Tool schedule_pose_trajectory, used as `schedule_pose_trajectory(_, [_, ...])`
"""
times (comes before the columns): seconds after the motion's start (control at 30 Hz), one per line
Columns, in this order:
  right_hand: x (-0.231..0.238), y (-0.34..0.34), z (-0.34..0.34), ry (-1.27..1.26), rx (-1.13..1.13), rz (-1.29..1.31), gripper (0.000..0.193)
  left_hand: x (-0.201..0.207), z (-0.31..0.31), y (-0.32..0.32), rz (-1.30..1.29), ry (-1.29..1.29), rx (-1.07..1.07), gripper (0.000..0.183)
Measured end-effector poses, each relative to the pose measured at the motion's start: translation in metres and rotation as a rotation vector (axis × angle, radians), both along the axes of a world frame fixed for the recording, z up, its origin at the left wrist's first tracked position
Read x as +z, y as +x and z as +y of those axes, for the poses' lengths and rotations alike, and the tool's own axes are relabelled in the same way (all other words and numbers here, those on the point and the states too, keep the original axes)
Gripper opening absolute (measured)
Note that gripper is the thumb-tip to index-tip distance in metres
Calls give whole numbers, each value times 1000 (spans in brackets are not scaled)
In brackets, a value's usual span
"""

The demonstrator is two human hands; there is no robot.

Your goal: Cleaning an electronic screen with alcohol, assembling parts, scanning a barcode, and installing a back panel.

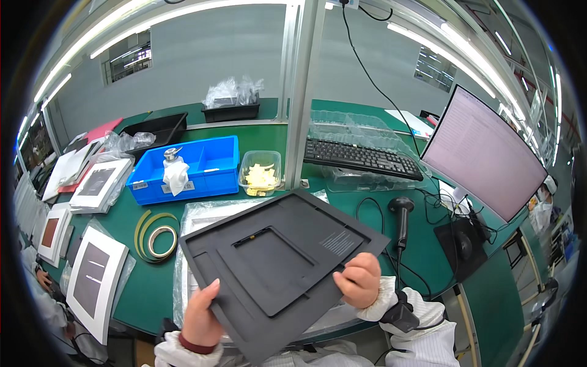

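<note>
A large flat black panel [287,287], like the back of a photo frame, is tilted above the bench in front of me. A raised rectangular section with a slot and pale printed lines shows on its upper face. My left hand [202,318] grips its lower left edge, thumb on top and the other fingers hidden underneath. At the right edge, my right hand [359,280] is closed with curled fingers against the panel. Beneath the panel lies a white framed piece in clear plastic wrap [211,211], mostly covered.
Behind stand a blue divided bin [214,177], a pump bottle [174,162] and a clear tub of yellow pieces [262,177]. Tape rolls [162,241] and white frames [98,275] are left. A barcode scanner [401,220], keyboard [361,159], mouse [463,244] and monitor [486,153] occupy the right.
</note>
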State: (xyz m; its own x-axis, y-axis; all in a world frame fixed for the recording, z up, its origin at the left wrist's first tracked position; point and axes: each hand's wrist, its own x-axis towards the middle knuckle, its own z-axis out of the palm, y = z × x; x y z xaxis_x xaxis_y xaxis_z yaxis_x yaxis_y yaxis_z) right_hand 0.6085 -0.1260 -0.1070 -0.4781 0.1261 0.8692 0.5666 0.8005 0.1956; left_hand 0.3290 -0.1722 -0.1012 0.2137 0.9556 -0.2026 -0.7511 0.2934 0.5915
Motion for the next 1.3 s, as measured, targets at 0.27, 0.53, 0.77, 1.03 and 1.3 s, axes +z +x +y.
schedule_pose_trajectory(0.27, [7,6,12,-601,294,-60,19,-2,15,-82,344,15,127,33])
schedule_pose_trajectory(0.53, [-25,7,65,-1519,213,528,40,-32,35,-109,346,-3,113,31])
schedule_pose_trajectory(0.77, [-48,5,79,-1608,260,498,44,-32,43,-108,432,16,85,32])
schedule_pose_trajectory(1.03, [-70,5,68,-1317,5,530,36,-32,55,-94,499,58,34,31])
schedule_pose_trajectory(1.3, [-51,-3,56,-1028,-257,445,27,-36,66,-93,629,125,27,33])
